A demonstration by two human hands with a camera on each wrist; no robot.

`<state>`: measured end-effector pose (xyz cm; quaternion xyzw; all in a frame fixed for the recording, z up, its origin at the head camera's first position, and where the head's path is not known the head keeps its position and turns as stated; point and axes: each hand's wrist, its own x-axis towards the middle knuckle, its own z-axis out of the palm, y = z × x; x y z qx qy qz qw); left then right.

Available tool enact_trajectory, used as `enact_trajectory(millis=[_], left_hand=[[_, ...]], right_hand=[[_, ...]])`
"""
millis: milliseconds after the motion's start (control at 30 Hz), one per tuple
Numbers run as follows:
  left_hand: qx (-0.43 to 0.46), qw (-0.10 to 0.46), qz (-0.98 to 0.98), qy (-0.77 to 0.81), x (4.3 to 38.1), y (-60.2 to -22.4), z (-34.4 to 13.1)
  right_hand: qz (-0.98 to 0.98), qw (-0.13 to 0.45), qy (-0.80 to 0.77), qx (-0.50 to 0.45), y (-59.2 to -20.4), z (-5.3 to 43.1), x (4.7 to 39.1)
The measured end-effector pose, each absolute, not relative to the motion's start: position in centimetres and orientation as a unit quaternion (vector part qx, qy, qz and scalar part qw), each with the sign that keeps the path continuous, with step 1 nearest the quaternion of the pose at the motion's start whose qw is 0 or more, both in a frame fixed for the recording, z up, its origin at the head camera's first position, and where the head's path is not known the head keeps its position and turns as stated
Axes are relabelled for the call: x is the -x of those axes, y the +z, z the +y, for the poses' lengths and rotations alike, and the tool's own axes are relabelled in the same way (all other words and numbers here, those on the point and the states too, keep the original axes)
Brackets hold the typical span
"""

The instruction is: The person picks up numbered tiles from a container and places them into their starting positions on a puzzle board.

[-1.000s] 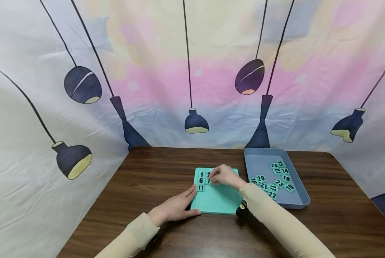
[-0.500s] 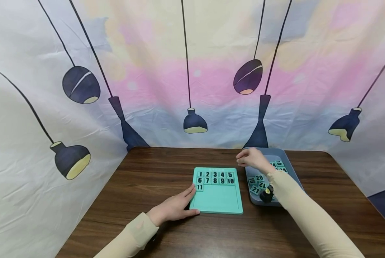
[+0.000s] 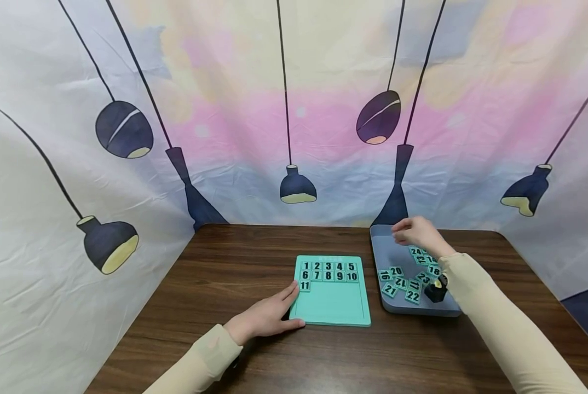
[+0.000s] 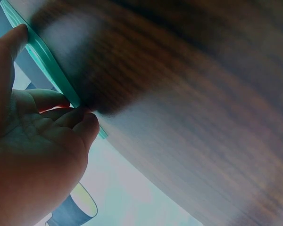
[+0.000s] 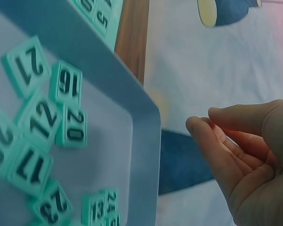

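Note:
A turquoise number board [image 3: 330, 304] lies flat on the table, with number tiles 1 to 10 in two full rows and tile 11 below. My left hand [image 3: 266, 315] rests at its left side, fingers extended; in the left wrist view the thumb and fingertips touch the board's edge [image 4: 51, 66]. Over the back of a blue-grey tray [image 3: 386, 247] hovers my right hand [image 3: 420, 235], fingers loosely bent. Nothing shows between its thumb and fingertips [image 5: 194, 123] in the right wrist view. Loose number tiles lie scattered below it, including tile 20 [image 5: 75, 127] and tile 16 [image 5: 67, 82].
The tray stands to the right of the board with a strip of brown wooden table [image 3: 254, 246] between them. Behind the table hangs a cloth backdrop [image 3: 245, 131] printed with lamps. A black wrist device [image 3: 437, 290] sits under the right wrist.
My right hand has left the board and swung right, over the tray. The upper board rows, partly covered before, are now visible. The left hand has stayed at the board's edge.

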<state>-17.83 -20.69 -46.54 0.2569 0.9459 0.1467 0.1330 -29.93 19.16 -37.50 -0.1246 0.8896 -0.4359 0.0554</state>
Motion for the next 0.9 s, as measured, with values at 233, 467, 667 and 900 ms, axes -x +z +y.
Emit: enact_trajectory(millis=[233,467,667,900], left_hand=[[-0.257,0.132,0.945,0.15,17.8,-46.7,-20.7],[-0.261,0.122,0.947,0.144,18.0,-46.7,-20.7],[-0.26,0.124,0.947,0.141,18.0,-46.6,-20.6],[-0.261,0.124,0.946,0.145,18.0,-46.7,-20.6]], right_hand=[[0.899,0.067,-0.413,0.127,-37.6,21.6,29.7],[0.91,0.101,-0.372,0.149,-38.9,22.8,29.0],[0.902,0.138,-0.329,0.245,-40.4,22.6,28.4],[0.898,0.172,-0.26,0.31,-41.7,21.5,27.8]])
